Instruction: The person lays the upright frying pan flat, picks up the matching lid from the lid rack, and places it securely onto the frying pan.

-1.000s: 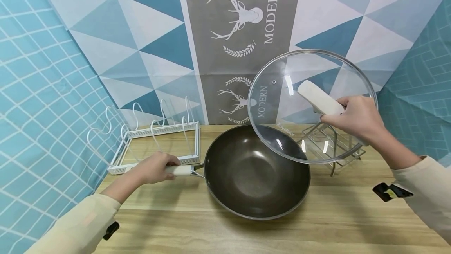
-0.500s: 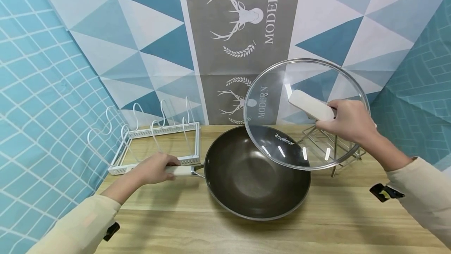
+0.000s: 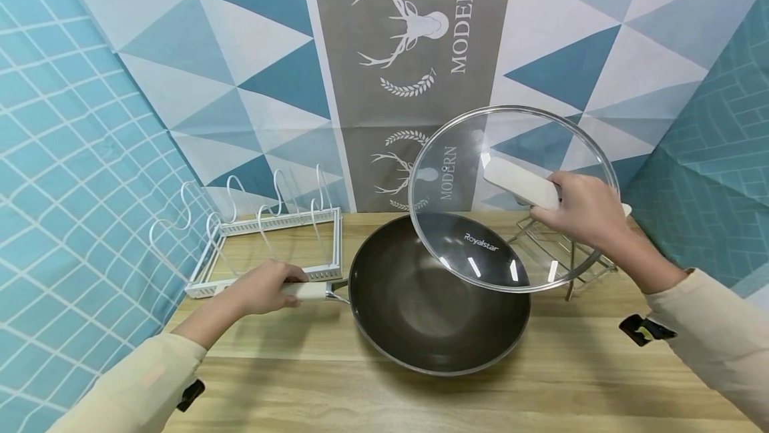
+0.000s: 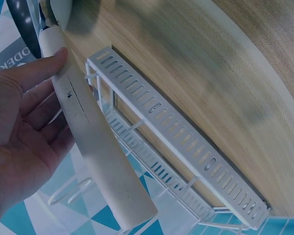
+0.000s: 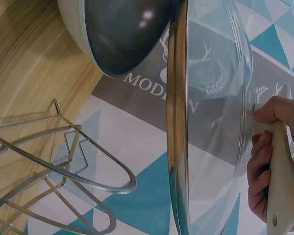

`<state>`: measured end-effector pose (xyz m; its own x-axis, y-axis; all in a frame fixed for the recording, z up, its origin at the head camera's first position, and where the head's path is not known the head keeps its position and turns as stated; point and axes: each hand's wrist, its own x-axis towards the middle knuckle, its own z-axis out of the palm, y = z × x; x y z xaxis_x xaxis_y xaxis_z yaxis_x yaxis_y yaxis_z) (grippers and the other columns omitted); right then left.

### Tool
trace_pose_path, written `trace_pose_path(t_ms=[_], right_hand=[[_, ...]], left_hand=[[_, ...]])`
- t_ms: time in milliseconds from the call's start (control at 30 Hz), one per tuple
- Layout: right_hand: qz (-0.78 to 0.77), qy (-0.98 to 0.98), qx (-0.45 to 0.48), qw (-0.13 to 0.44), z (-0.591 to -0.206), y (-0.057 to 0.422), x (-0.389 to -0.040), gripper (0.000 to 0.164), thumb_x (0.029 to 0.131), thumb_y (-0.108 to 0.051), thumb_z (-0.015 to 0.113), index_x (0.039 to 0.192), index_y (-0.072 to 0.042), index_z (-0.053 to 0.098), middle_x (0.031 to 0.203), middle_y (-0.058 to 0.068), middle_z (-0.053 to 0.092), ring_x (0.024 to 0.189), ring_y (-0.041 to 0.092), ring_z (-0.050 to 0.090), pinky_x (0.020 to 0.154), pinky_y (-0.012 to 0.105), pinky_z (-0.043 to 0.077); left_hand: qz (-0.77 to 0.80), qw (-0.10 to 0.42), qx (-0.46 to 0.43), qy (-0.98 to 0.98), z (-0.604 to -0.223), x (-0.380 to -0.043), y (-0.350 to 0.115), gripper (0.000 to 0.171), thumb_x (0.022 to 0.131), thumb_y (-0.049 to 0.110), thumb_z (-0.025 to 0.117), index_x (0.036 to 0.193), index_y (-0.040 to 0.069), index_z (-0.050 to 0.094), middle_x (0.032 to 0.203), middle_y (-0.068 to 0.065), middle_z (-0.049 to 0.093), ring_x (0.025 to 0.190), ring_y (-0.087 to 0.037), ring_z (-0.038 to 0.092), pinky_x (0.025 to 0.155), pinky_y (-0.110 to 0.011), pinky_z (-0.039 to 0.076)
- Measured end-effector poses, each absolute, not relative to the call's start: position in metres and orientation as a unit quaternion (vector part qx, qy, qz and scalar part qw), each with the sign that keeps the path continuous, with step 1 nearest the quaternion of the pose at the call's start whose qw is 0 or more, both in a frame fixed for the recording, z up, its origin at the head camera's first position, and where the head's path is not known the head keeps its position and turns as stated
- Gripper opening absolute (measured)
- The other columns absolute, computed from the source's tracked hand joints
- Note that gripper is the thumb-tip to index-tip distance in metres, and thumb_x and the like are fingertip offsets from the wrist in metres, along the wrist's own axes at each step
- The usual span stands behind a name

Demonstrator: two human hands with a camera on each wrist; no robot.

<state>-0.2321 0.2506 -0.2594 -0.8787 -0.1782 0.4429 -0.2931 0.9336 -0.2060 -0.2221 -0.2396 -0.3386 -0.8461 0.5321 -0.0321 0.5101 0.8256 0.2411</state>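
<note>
A dark wok (image 3: 438,313) with a pale handle (image 4: 95,137) stands on the wooden table. My left hand (image 3: 267,286) grips that handle; in the left wrist view the thumb lies along its top and the fingers curl beneath. Up at the right, my right hand (image 3: 579,209) holds a clear glass lid (image 3: 480,246) by its cream handle (image 5: 279,181). The lid hangs tilted in the air, and its lower left part overlaps the wok in the head view. The right wrist view has the lid's metal rim (image 5: 177,117) edge-on, apart from the wok.
A white rack (image 3: 324,273) with curved wire dividers stands at the left, just behind the wok's handle. Behind the lid is a metal wire rack (image 5: 63,171). A patterned backdrop (image 3: 414,99) rises at the table's back, with blue tiled sheets on both sides.
My right hand has brought the lid left and downward, nearer the wok, and turned it slightly. The left hand and wok have stayed in place.
</note>
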Motion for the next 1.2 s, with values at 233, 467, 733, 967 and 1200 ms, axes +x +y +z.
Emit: trace_pose_path(t_ms=[233, 467, 733, 967, 1200], right_hand=[[0.140, -0.964, 0.118, 0.193, -0.267, 0.248, -0.233, 0.035, 0.077, -0.023, 0.070, 0.098, 0.003, 0.059, 0.076, 0.017, 0.064, 0.058, 0.022, 0.051, 0.046, 0.028, 0.032], [0.126, -0.958, 0.137, 0.217, -0.272, 0.245, -0.238, 0.033, 0.073, -0.024, 0.074, 0.089, 0.002, 0.060, 0.069, 0.013, 0.061, 0.056, 0.021, 0.048, 0.050, 0.029, 0.029], [0.132, -0.959, 0.148, 0.202, -0.273, 0.242, -0.241, 0.035, 0.074, -0.022, 0.074, 0.095, 0.004, 0.062, 0.071, 0.014, 0.062, 0.059, 0.021, 0.049, 0.048, 0.027, 0.031], [0.159, -0.962, 0.146, 0.169, -0.273, 0.238, -0.241, 0.042, 0.075, -0.020, 0.071, 0.107, 0.005, 0.061, 0.077, 0.017, 0.065, 0.059, 0.021, 0.051, 0.047, 0.027, 0.033], [0.160, -0.959, 0.150, 0.180, -0.277, 0.234, -0.243, 0.044, 0.073, -0.022, 0.074, 0.105, 0.006, 0.063, 0.080, 0.019, 0.067, 0.059, 0.021, 0.052, 0.048, 0.027, 0.033]], left_hand=[[0.114, 0.049, 0.275, 0.954, -0.340, -0.222, -0.240, 0.030, 0.074, 0.011, 0.079, 0.102, 0.003, 0.071, 0.091, -0.005, 0.073, 0.078, -0.012, 0.066, 0.069, -0.030, 0.054], [0.114, 0.051, 0.271, 0.954, -0.341, -0.222, -0.240, 0.029, 0.075, 0.013, 0.080, 0.102, 0.005, 0.071, 0.092, -0.005, 0.073, 0.079, -0.011, 0.066, 0.068, -0.029, 0.053], [0.115, 0.055, 0.269, 0.955, -0.341, -0.221, -0.240, 0.029, 0.075, 0.013, 0.079, 0.103, 0.005, 0.071, 0.092, -0.005, 0.073, 0.079, -0.012, 0.066, 0.068, -0.029, 0.053], [0.116, 0.048, 0.276, 0.953, -0.340, -0.223, -0.241, 0.029, 0.074, 0.012, 0.080, 0.101, 0.004, 0.071, 0.090, -0.005, 0.074, 0.078, -0.012, 0.067, 0.068, -0.029, 0.054], [0.117, 0.048, 0.277, 0.952, -0.339, -0.223, -0.240, 0.028, 0.075, 0.012, 0.080, 0.100, 0.004, 0.071, 0.089, -0.004, 0.073, 0.078, -0.012, 0.067, 0.068, -0.029, 0.054]])
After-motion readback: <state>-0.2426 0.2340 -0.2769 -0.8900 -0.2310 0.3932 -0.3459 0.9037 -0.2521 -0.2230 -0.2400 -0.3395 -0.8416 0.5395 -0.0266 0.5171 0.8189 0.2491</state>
